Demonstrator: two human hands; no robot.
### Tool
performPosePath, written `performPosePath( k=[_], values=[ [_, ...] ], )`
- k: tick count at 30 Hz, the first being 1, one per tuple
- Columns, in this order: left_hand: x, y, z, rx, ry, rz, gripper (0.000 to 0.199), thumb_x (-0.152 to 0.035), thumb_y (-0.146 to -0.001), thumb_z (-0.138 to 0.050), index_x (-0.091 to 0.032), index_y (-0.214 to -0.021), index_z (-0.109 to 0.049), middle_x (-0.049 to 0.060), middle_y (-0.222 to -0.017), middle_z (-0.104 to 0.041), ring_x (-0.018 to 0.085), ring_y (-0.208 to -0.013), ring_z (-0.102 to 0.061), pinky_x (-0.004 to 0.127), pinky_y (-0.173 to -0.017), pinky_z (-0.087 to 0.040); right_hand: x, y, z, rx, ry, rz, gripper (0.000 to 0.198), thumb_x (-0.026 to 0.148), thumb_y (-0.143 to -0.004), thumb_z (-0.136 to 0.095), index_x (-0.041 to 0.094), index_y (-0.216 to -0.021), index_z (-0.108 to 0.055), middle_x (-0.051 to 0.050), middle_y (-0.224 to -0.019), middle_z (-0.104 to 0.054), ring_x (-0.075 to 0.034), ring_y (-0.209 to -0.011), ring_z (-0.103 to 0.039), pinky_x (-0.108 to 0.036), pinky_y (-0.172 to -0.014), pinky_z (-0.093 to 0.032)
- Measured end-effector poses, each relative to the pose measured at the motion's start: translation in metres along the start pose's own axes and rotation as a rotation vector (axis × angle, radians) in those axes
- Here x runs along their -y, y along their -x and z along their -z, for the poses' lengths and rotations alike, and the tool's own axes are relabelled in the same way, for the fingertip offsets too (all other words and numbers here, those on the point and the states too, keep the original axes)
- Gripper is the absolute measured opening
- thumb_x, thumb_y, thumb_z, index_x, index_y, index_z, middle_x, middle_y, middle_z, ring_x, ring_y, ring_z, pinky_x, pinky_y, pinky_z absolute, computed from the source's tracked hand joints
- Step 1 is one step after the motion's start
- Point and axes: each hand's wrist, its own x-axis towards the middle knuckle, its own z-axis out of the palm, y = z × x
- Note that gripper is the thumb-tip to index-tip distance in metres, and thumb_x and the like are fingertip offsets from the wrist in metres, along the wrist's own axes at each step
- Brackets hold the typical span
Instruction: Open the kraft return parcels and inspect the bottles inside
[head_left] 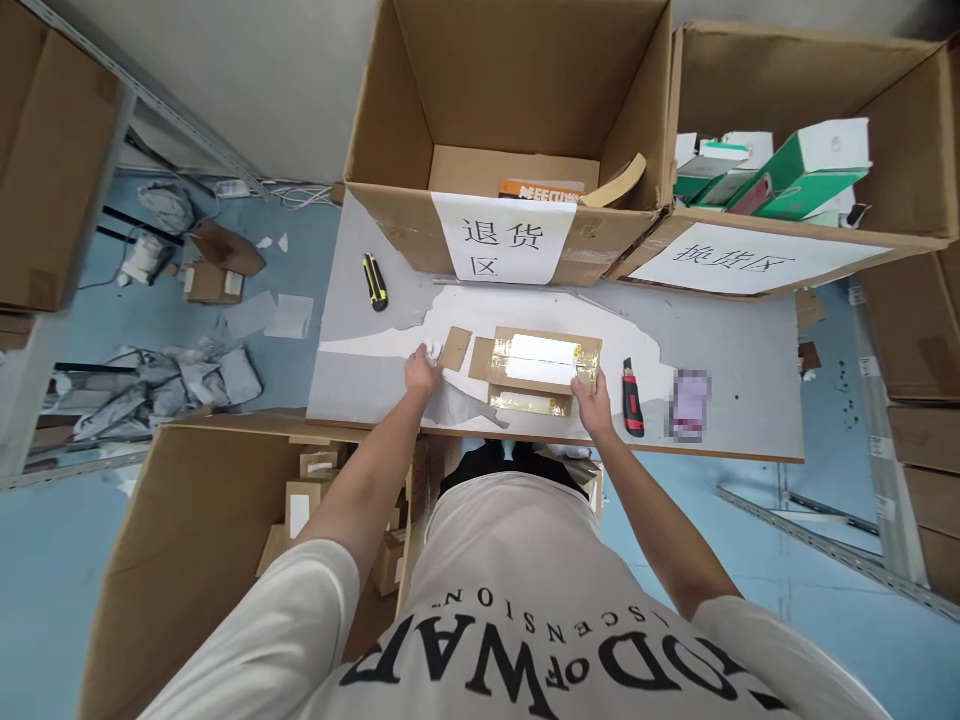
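Note:
A small cardboard box (545, 358) lies on the table, wrapped in yellowish clear tape and bearing a white label. Its left end shows a flap (481, 358). My right hand (594, 405) grips the box's right end, thumb on top near the label's corner. A crumpled white scrap (433, 351) is pinched in my left hand (422, 372); whether it is paper or plastic is unclear. Beside that hand is a brown cardboard flap or piece (456, 348). Just right of my right hand lies a red and black utility knife (633, 400).
A yellow and black utility knife (375, 282) lies at the table's (757, 370) back left. Two big open cartons (405, 232) (757, 285) with paper signs line the back. A blurred-out purple item (689, 405) lies right. Another large carton (202, 520) holding boxes stands lower left.

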Motion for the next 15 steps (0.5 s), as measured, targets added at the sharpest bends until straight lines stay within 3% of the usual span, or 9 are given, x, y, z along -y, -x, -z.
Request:
performPosePath(
  k=[3,5,7,9,15],
  values=[
    [-0.005,-0.006,-0.013,-0.080,0.055,0.075,0.051,-0.013,-0.075,-0.064,-0.010,-0.123,-0.049,0.022,-0.123,-0.056,0.034,-0.125,-0.049,0.047,-0.108,-0.034,0.002,0.000,-0.002,-0.005,-0.004,0.009,0.073,0.056,-0.084,-0.053,0.022,-0.146,-0.034,-0.010,-0.138,-0.055,-0.023,-0.125,-0.054,-0.041,-0.108,-0.041],
    [-0.010,-0.005,-0.020,-0.196,0.200,0.134,0.050,-0.016,-0.077,-0.062,-0.010,-0.125,-0.047,0.022,-0.123,-0.055,0.031,-0.124,-0.050,0.046,-0.109,-0.034,0.003,0.000,-0.002,-0.005,-0.011,0.008,0.074,0.056,-0.084,-0.054,0.023,-0.147,-0.033,-0.009,-0.138,-0.055,-0.023,-0.124,-0.054,-0.041,-0.107,-0.042],
    [-0.014,-0.004,-0.026,-0.231,0.377,0.137,0.052,-0.020,-0.080,-0.060,-0.011,-0.129,-0.043,0.019,-0.124,-0.056,0.026,-0.119,-0.054,0.041,-0.107,-0.037,0.003,0.000,-0.001,-0.002,-0.009,0.006,0.073,0.055,-0.084,-0.055,0.023,-0.147,-0.033,-0.010,-0.138,-0.055,-0.023,-0.122,-0.055,-0.041,-0.107,-0.042],
    [-0.020,-0.002,-0.032,-0.157,0.425,0.090,0.053,-0.022,-0.079,-0.062,-0.014,-0.129,-0.044,0.017,-0.124,-0.055,0.024,-0.117,-0.055,0.039,-0.106,-0.039,0.002,0.000,-0.001,-0.005,0.003,0.003,0.074,0.054,-0.084,-0.054,0.023,-0.148,-0.032,-0.010,-0.140,-0.053,-0.023,-0.123,-0.054,-0.041,-0.107,-0.041],
    [-0.041,0.003,-0.039,-0.012,0.129,-0.030,0.053,-0.010,-0.069,-0.069,-0.019,-0.118,-0.054,0.017,-0.139,-0.041,0.033,-0.138,-0.033,0.049,-0.113,-0.029,-0.003,-0.001,0.000,0.024,0.045,-0.010,0.081,0.057,-0.086,-0.050,0.024,-0.153,-0.019,-0.010,-0.144,-0.048,-0.022,-0.129,-0.049,-0.042,-0.110,-0.038]
  ],
)
